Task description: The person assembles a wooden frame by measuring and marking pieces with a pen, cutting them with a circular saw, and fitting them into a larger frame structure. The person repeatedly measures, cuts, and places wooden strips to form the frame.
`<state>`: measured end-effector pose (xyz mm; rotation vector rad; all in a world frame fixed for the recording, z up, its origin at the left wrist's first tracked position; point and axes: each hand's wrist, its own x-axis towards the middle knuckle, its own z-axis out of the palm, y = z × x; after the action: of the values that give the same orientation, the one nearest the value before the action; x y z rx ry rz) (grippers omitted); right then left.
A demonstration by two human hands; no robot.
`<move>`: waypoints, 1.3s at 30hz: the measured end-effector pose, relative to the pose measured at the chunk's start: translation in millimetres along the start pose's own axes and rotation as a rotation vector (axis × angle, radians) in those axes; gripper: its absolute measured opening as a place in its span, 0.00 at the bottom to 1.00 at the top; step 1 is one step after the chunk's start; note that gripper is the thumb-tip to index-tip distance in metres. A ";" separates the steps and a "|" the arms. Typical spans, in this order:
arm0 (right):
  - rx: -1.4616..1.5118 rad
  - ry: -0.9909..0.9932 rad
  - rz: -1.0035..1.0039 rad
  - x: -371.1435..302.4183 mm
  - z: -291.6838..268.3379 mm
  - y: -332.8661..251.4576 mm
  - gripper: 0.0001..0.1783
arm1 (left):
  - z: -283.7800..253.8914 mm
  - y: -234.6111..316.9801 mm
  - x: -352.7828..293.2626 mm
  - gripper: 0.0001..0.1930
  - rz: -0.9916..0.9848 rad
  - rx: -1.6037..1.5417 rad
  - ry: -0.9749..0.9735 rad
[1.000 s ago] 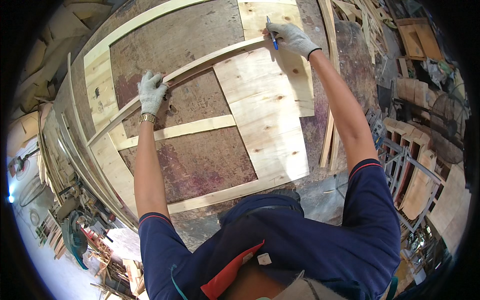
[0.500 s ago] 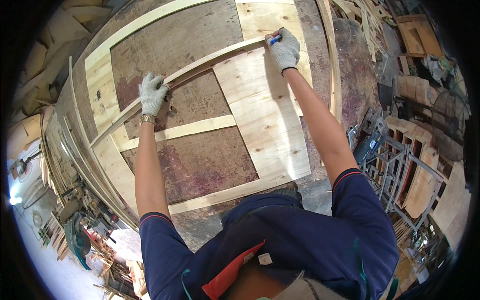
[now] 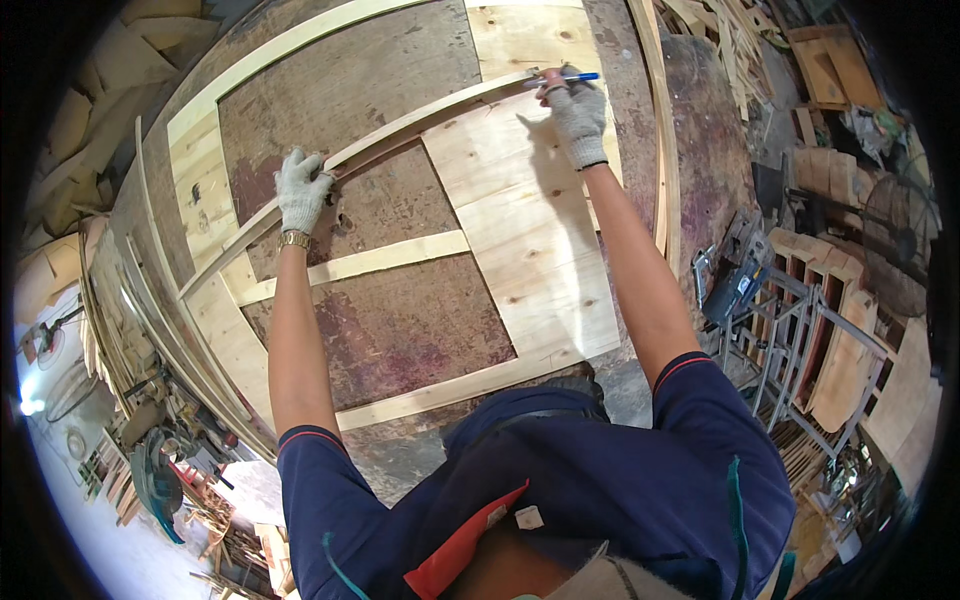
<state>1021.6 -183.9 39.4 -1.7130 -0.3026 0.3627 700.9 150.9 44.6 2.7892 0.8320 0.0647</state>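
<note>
A long thin wooden strip (image 3: 400, 127) lies slantwise over a pale wooden frame (image 3: 365, 257) on the worktable. My left hand (image 3: 303, 190), in a grey knit glove, is closed around the strip left of its middle. At the strip's far right end, my gloved right hand (image 3: 577, 115) pinches a blue pen (image 3: 580, 77), its bare fingertips showing. The pen lies almost level, its tip toward the strip's end. Under that end is a wide plywood panel (image 3: 520, 220) forming part of the frame.
The stained worktable (image 3: 400, 310) shows through the frame's openings. Another long strip (image 3: 660, 130) lies along the right side, and several thin strips (image 3: 170, 300) lean at the left. A blue power tool (image 3: 737, 290) rests on a metal stand at the right. A fan (image 3: 900, 225) stands beyond.
My right hand has shifted slightly right and nearer, turning the pen so it now points leftward, level with the strip's end. My left hand and the strip stay put.
</note>
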 end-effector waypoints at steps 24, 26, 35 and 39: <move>0.038 0.159 -0.178 5.0 -44.4 1.0 0.15 | 3.0 -6.7 0.8 0.13 0.016 -0.039 0.009; 0.424 0.107 0.240 -10.2 -36.9 -16.2 0.16 | 0.9 -2.8 -3.0 0.13 0.034 -0.045 0.045; -0.978 -0.807 -0.401 -174.6 -53.2 -86.8 0.23 | -35.1 114.2 -133.3 0.12 0.378 -0.068 0.091; -0.931 -0.790 0.010 -277.3 -111.7 -76.0 0.24 | -53.9 186.2 -198.4 0.13 0.431 -0.069 0.063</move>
<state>813.2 -382.0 151.1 -2.3994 -1.1784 1.0184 628.5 -97.5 144.7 2.8593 0.2221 0.2481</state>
